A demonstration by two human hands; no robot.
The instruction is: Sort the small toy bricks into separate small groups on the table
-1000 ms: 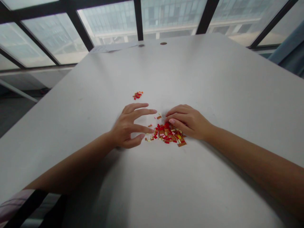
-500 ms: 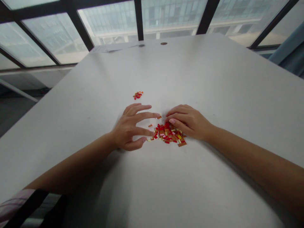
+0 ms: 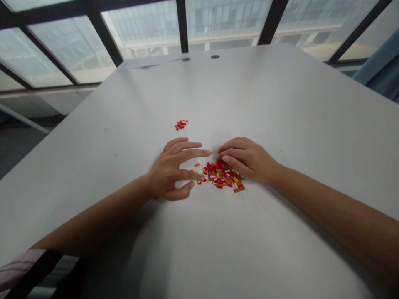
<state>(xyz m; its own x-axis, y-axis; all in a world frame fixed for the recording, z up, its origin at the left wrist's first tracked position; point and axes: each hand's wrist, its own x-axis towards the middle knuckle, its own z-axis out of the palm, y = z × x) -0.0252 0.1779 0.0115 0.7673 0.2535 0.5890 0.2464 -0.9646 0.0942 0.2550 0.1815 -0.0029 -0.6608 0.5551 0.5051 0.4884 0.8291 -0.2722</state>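
Left hand [image 3: 166,170] and right hand [image 3: 252,160] flank the brick heap [image 3: 220,175], probably hemming it in. The left is spread, heap at its three o'clock; the right is curled, heap at its eight, any pinch hidden. A small pile [image 3: 181,125] sits apart at the left's twelve, likely to avoid mixing.

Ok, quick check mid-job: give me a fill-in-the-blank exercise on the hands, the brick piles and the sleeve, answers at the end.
1. Of the left hand and the right hand, the less widely splayed is the ____ one.
2. The small brick pile lies ____ from the person than the large brick pile.
3. The striped sleeve shows on the person's ____ side.

Missing words: right; farther; left.
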